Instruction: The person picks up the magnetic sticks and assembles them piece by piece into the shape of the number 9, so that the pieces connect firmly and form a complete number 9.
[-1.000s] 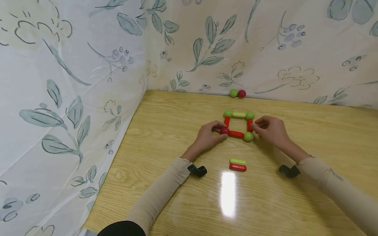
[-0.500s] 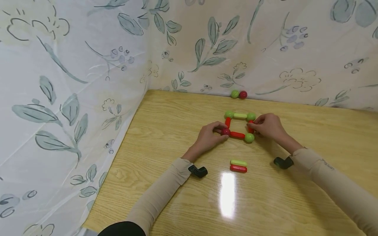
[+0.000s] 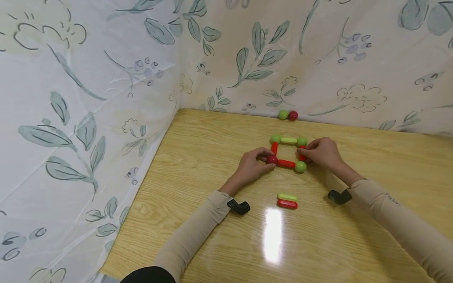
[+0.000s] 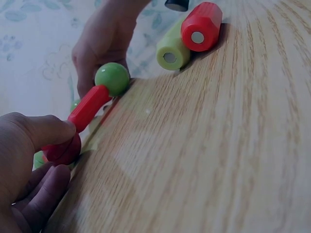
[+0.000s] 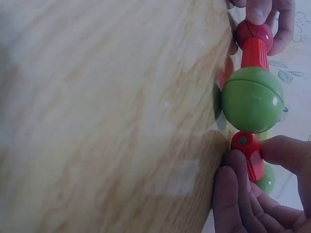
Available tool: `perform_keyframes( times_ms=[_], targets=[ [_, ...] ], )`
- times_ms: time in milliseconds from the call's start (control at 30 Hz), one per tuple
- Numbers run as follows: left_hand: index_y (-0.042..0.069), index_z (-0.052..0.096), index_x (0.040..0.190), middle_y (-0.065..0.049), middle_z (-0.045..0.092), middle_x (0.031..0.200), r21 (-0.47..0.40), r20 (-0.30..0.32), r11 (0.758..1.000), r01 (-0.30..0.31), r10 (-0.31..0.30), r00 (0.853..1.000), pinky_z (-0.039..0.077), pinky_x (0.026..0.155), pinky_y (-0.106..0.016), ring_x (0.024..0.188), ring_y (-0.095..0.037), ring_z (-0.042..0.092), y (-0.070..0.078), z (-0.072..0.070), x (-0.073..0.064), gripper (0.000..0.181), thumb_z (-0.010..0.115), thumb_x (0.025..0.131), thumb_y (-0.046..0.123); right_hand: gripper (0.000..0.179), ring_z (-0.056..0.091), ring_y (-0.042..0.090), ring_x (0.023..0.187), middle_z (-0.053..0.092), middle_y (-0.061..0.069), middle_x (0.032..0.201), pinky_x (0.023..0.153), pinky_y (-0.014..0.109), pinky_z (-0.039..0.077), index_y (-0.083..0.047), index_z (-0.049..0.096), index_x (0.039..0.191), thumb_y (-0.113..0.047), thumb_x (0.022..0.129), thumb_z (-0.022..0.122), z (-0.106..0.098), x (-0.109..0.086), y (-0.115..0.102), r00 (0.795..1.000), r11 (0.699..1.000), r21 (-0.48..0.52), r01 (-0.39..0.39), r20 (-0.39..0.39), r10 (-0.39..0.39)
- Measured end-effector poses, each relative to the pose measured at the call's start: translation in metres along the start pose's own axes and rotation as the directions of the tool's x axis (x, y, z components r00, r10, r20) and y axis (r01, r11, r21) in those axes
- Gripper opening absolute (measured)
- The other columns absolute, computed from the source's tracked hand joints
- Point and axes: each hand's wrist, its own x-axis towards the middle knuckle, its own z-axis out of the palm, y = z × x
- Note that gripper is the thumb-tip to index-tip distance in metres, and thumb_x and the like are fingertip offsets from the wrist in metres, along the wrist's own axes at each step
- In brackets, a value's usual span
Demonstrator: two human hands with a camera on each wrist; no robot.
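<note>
A square of magnetic rods and balls lies on the table. My left hand (image 3: 249, 168) holds the dark red ball (image 3: 271, 159) at its near left corner, thumb and fingers on either side. From there a red rod (image 3: 286, 163) runs to a green ball (image 3: 300, 167). My right hand (image 3: 325, 152) pinches the right side's red rod (image 5: 254, 158); its near end faces that green ball, and I cannot tell whether they touch. Another red rod (image 3: 274, 148) forms the left side. Across the far side, a yellow-green rod (image 3: 288, 140) joins two green balls, the left one (image 3: 275, 139) and the right one (image 3: 302, 141).
Nearer me lie a loose yellow-green rod (image 3: 287, 197) and a loose red rod (image 3: 287, 204), side by side. A green ball (image 3: 282, 114) and a red ball (image 3: 293, 115) sit at the table's back edge, against the patterned curtain (image 3: 226, 59).
My right hand has moved slightly left, from beside the right red rod to pinching it. The left hand keeps its hold on the red ball. The head view has shifted a little.
</note>
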Motion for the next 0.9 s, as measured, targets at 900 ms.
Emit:
perform_keyframes(
  times_ms=[900],
  targets=[
    [0.02, 0.069, 0.112, 0.01, 0.066, 0.106, 0.018, -0.01, 1.0, 0.023, -0.022, 1.0, 0.051, 0.079, -0.022, 0.094, -0.004, 0.063, 0.0022, 0.0009, -0.0004, 0.03, 0.082, 0.086, 0.021, 0.044, 0.071, 0.017, 0.068, 0.073, 0.01, 0.08, 0.059, 0.031, 0.058, 0.01, 0.069, 0.103, -0.032, 0.091, 0.074, -0.0011, -0.0021, -0.0029, 0.999, 0.998, 0.051, -0.043, 0.027, 0.042]
  ],
)
